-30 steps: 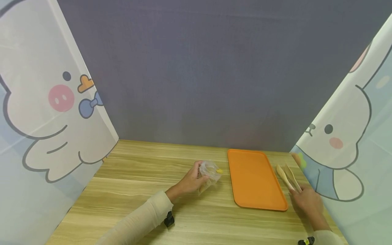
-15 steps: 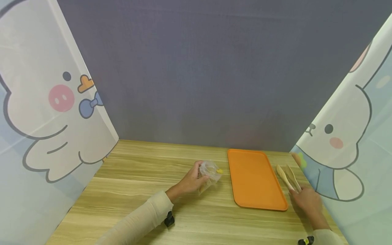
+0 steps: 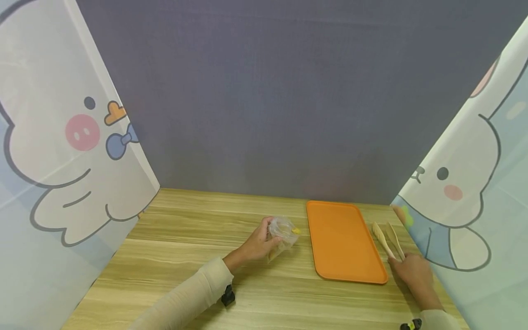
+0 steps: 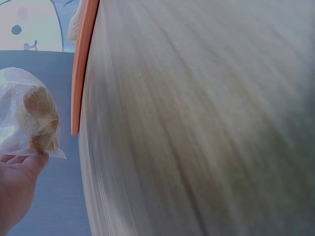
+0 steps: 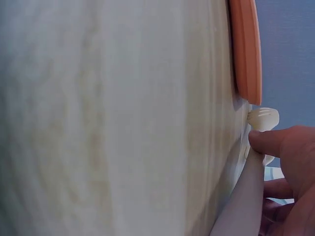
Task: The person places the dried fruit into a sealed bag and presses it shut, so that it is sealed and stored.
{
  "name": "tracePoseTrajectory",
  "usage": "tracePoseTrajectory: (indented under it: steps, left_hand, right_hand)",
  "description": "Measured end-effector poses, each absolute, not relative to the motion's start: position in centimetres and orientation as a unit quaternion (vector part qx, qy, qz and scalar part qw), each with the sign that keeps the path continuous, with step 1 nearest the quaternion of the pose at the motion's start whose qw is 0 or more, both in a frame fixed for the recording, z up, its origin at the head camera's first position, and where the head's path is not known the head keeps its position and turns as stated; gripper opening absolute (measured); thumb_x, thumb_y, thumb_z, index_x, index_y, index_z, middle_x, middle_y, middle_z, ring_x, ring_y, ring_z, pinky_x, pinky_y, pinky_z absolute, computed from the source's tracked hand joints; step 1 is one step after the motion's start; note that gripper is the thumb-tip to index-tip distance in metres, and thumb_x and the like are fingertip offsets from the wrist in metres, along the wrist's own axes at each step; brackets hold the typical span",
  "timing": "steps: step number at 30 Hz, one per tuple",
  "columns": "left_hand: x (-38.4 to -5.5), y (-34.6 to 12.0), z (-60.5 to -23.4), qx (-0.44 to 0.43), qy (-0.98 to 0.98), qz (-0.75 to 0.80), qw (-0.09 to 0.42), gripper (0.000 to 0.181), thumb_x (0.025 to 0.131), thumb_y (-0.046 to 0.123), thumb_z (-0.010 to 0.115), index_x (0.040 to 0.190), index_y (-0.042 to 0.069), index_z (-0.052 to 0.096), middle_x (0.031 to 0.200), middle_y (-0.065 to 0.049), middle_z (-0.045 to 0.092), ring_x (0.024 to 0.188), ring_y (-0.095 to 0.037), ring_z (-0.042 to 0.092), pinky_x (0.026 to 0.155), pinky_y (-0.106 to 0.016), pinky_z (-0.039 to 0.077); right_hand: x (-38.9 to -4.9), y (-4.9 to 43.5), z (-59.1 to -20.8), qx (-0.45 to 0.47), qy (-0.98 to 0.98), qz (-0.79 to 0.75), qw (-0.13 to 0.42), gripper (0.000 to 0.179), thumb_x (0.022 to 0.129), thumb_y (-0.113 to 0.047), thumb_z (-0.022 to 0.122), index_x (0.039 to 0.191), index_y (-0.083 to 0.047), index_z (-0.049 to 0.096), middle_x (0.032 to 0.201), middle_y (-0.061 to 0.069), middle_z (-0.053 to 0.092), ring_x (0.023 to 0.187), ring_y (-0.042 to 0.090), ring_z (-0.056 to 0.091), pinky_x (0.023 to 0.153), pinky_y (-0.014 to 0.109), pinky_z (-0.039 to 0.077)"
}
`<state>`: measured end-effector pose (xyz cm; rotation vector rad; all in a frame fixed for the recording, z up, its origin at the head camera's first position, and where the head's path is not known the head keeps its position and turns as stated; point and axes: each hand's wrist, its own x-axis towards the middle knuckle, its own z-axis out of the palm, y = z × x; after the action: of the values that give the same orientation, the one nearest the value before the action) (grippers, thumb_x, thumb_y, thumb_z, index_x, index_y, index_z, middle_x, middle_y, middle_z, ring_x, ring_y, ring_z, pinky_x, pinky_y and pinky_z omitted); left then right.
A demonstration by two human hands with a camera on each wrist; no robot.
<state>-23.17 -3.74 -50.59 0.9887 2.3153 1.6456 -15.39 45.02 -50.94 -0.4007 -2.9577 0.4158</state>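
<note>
My left hand (image 3: pixel 255 244) grips a clear plastic bag (image 3: pixel 284 245) near the middle of the table, thumb on the near side. Its mouth gapes toward the upper right, with a small yellow piece (image 3: pixel 295 230) at the rim. The left wrist view shows browned, bread-like lumps (image 4: pixel 38 110) inside the bag. Over at the right edge, my right hand (image 3: pixel 415 271) holds cream-coloured tongs (image 3: pixel 382 238), whose two arms stand apart and point away from me. In the right wrist view the thumb lies along one arm, and a slotted tip (image 5: pixel 265 118) shows beyond it.
An orange tray (image 3: pixel 346 243) lies between the two hands, just left of the tongs. Wood-grain table (image 3: pixel 185 238) spreads to the left. A grey panel (image 3: pixel 268 101) closes off the back, with cartoon-printed panels (image 3: pixel 458 192) on both sides.
The right hand has shifted very slightly, and the tips of the tongs stand a little wider apart. The left hand and the bag have stayed in place.
</note>
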Motion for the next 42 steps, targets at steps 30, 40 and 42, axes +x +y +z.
tracePoseTrajectory:
  steps: [30,40,42]
  left_hand:
    - [-23.1,-3.7,-50.5,0.326,0.781,0.532,0.045,0.059,0.105,0.027,0.056,0.149,0.002,0.026,0.137,-0.017,0.051,0.122,-0.027,0.06,0.099,-0.039,0.053]
    - [-23.0,-3.4,-50.4,0.321,0.781,0.533,0.048,0.061,0.105,0.028,0.056,0.15,0.002,0.025,0.139,-0.017,0.049,0.125,-0.029,0.058,0.103,-0.044,0.051]
    - [-23.0,-3.4,-50.4,0.323,0.777,0.538,0.051,0.061,0.105,0.028,0.055,0.15,0.001,0.024,0.14,-0.018,0.048,0.126,-0.029,0.057,0.104,-0.044,0.051]
  right_hand:
    - [-16.7,33.3,-42.7,0.02,-0.956,0.184,0.228,0.04,0.091,-0.023,0.073,0.117,0.007,0.07,0.084,0.014,0.071,0.067,0.027,0.065,0.05,0.029,0.039]
    - [-17.7,27.9,-41.6,0.076,-0.951,0.24,0.181,0.031,0.093,-0.021,0.073,0.116,0.0,0.073,0.08,0.003,0.07,0.07,0.018,0.066,0.055,0.025,0.046]
    - [-17.8,26.7,-41.5,0.085,-0.949,0.249,0.176,0.028,0.094,-0.022,0.073,0.114,-0.002,0.074,0.079,0.001,0.071,0.07,0.016,0.065,0.057,0.026,0.047]
